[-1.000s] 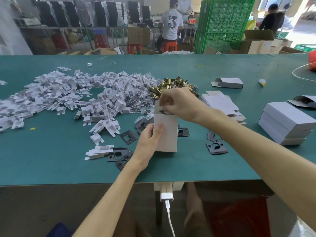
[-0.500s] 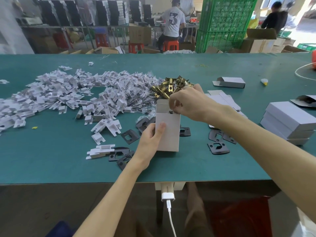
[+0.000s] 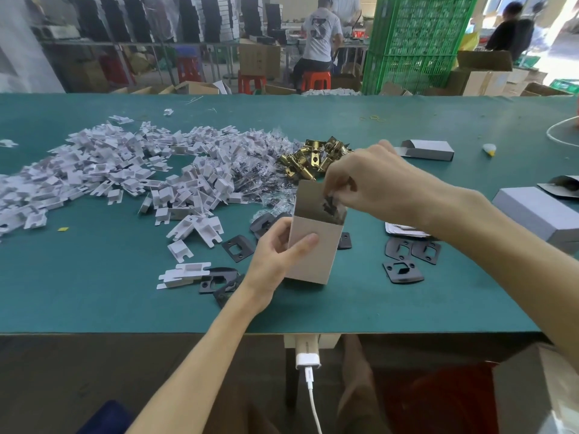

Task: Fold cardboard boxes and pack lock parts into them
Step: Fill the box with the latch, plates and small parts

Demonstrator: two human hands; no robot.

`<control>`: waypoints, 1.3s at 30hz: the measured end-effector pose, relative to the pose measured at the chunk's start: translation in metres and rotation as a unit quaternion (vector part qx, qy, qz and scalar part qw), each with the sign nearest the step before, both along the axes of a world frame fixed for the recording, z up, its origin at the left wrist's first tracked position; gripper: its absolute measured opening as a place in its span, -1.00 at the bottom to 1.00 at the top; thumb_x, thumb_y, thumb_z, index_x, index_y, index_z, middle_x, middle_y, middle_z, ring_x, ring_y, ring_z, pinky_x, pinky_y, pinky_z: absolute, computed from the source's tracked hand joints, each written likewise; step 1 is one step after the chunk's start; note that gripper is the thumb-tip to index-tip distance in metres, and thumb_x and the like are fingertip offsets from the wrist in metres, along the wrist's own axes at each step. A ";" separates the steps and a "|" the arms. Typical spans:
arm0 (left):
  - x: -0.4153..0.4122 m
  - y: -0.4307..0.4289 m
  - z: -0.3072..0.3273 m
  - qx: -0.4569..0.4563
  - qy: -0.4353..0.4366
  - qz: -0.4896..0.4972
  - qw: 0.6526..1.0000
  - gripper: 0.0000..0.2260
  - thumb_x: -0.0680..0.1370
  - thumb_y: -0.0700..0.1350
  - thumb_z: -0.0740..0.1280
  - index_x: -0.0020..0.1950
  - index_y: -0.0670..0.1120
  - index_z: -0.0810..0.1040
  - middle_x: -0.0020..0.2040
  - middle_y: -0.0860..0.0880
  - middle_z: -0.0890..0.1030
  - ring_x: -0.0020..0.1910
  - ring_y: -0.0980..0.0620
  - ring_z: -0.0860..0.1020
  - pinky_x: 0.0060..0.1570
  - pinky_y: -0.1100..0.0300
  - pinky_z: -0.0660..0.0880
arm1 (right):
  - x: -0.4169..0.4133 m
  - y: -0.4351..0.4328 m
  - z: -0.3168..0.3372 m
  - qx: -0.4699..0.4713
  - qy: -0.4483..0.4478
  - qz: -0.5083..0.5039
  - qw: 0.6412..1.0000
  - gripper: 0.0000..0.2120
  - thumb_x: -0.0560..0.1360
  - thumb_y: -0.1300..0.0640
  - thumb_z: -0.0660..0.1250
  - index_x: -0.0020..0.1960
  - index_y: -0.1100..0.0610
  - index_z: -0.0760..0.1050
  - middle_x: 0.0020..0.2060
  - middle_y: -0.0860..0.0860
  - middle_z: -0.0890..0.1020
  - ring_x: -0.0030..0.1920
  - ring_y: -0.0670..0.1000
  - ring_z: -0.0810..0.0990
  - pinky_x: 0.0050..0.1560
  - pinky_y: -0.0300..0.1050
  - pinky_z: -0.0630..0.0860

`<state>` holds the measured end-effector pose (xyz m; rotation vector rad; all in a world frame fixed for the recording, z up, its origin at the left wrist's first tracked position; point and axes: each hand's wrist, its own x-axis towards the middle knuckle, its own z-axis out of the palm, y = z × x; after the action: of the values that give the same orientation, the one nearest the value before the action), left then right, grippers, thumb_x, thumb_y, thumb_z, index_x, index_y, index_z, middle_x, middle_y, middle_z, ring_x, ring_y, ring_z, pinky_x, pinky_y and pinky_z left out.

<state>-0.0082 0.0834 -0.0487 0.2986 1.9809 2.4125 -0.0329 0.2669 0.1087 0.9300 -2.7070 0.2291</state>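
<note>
Head camera, and at the near edge a white charger sits plugged in under the green table. Just past it, the left hand grips the cardboard box, thumb laid across the front face, fingers curled round its left side. The box stands upright near the front middle of the table, mouth open at the top. Over that mouth is the right hand, fingertips bunched together and pinching a small dark part just inside the opening. Black plates lie flat on the table on both sides of the box, some touching each other. Further out to the left spreads a big heap of white card inserts, and right behind the box there's a cluster of brass latches. Beyond the right hand a folded box lies on its side. Far back, green crates are stacked beside a seated person.
</note>
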 end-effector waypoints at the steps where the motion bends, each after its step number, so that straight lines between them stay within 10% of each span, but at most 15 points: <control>1: 0.001 0.000 0.001 -0.003 0.001 -0.006 1.000 -0.55 0.45 0.06 0.54 0.24 -0.11 0.59 0.17 -0.12 0.70 0.13 -0.06 0.66 0.06 0.06 0.61 | 0.005 0.000 0.002 0.018 0.007 0.009 1.000 -0.82 0.57 0.17 0.33 -0.04 -0.04 0.68 -0.18 -0.17 0.64 -0.05 0.01 0.58 0.05 -0.11 0.15; 16: 0.002 0.001 0.000 -0.034 0.006 -0.031 0.999 -0.75 0.45 -0.14 0.56 0.12 -0.04 0.70 0.09 -0.15 0.72 0.04 0.01 0.66 0.03 0.15 0.60 | 0.030 -0.022 -0.023 0.235 0.141 0.030 0.961 -0.57 0.52 0.25 0.31 -0.33 0.00 0.12 -0.36 -0.05 0.31 -0.18 0.04 0.34 -0.10 -0.08 -0.06; 30: -0.001 0.001 -0.001 -0.024 -0.034 0.012 0.999 -0.54 0.46 0.06 0.54 0.28 -0.08 0.57 0.11 -0.06 0.73 0.08 -0.01 0.69 -0.03 0.14 0.62 | 0.015 -0.019 -0.032 0.187 0.093 0.009 0.978 -0.70 0.47 0.36 0.33 -0.01 -0.04 0.50 0.03 -0.08 0.43 0.09 0.03 0.29 0.16 -0.02 0.17; 39: -0.005 0.003 -0.004 -0.004 0.006 0.013 1.000 -0.42 0.61 -0.04 0.44 0.59 0.08 0.32 0.32 0.04 0.64 0.28 0.01 0.62 0.18 0.07 0.61 | -0.005 -0.008 -0.069 -0.152 -0.171 -0.057 0.972 -0.57 0.60 0.42 0.07 0.36 0.19 0.50 0.33 0.11 0.36 0.34 0.11 0.38 0.36 -0.08 0.39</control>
<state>-0.0130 0.0864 -0.0528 0.2887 2.0098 2.4238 -0.0380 0.2592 0.0402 0.6943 -2.8986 0.8234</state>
